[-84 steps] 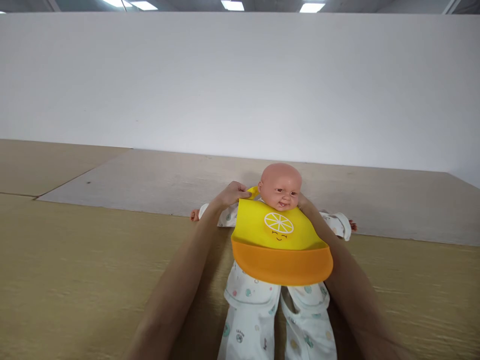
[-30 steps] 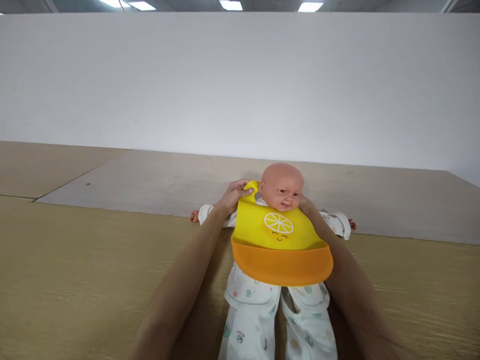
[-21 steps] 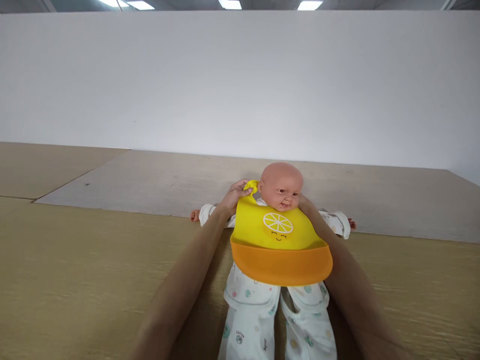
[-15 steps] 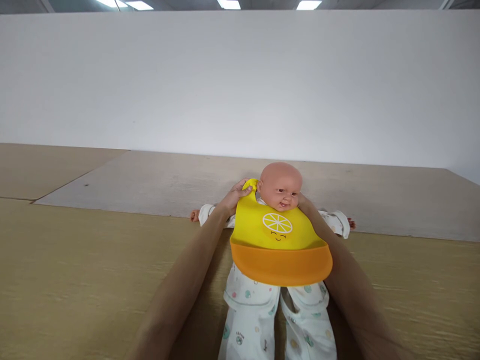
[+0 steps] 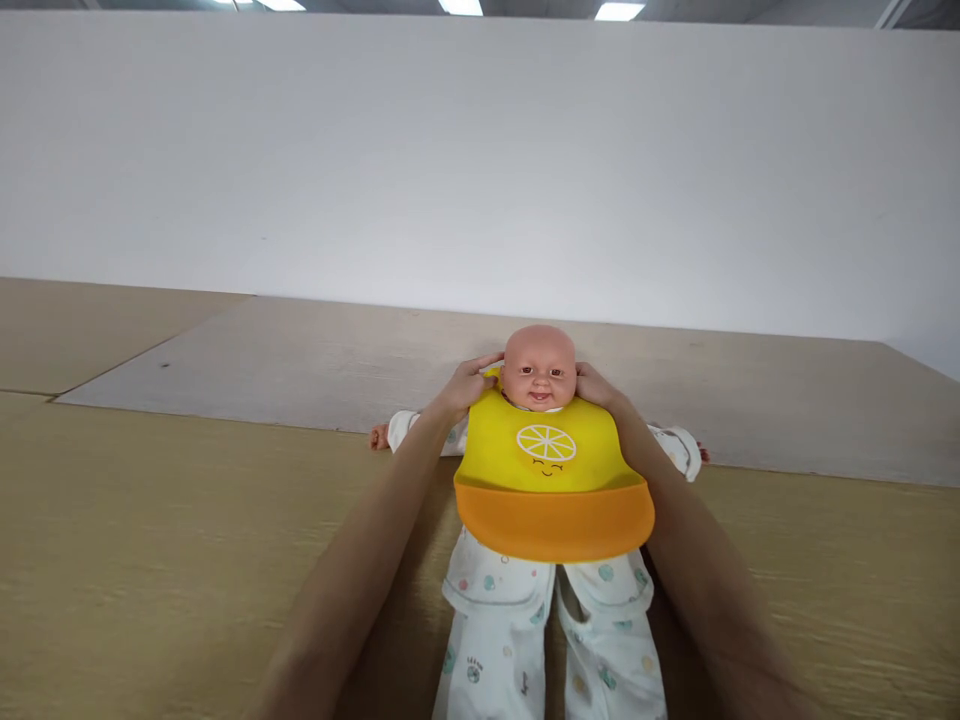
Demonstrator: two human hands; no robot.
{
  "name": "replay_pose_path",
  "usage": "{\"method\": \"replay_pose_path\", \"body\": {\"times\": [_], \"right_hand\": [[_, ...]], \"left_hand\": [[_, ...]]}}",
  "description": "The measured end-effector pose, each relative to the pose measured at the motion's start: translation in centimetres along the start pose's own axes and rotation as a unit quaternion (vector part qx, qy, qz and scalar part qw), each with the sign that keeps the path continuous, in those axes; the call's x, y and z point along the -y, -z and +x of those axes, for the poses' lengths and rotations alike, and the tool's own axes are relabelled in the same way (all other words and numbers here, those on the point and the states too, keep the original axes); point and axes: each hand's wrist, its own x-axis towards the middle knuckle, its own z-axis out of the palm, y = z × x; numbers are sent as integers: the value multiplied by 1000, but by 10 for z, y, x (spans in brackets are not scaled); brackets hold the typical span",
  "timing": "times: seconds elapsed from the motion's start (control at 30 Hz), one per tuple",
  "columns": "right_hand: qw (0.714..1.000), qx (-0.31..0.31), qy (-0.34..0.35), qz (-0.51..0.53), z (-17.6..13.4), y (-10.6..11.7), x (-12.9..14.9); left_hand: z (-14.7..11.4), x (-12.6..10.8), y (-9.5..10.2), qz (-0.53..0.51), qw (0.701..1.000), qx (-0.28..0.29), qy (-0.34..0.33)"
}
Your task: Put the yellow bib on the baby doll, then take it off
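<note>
Both arms outstretched; left hand (image 5: 463, 386) and right hand (image 5: 595, 385) fingers seemingly pinch the bib (image 5: 547, 470) beside the doll's head (image 5: 538, 367).

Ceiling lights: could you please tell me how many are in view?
3: one light at top left, one at centre, one right of centre; more may be cropped.

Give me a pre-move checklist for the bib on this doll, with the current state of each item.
1. Doll lies flat on its back on the table: ok.
2. Bib lies centred on the chest, lemon print facing up: ok.
3. Left hand at the bib's neck strap beside the head: ok.
4. Right hand at the other side of the neck: ok.
5. Strap ends fastened behind the neck: cannot tell, hidden by the head.
6. Orange pocket lies over the hips, not folded: ok.
</note>
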Motion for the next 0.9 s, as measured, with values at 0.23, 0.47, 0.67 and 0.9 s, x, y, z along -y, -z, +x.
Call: {"method": "replay_pose_path", "body": {"times": [0.23, 0.47, 0.67, 0.9], "right_hand": [[998, 54, -32, 27, -3, 2, 7], [996, 8, 24, -81, 13, 12, -2], [999, 32, -13, -39, 8, 19, 7], [996, 67, -19, -52, 4, 22, 11]], "left_hand": [[1, 4, -5, 36, 999, 24, -30], [-2, 3, -6, 37, 999, 20, -13], [0, 9, -4, 40, 998, 18, -35], [0, 4, -4, 88, 995, -8, -49]]}}
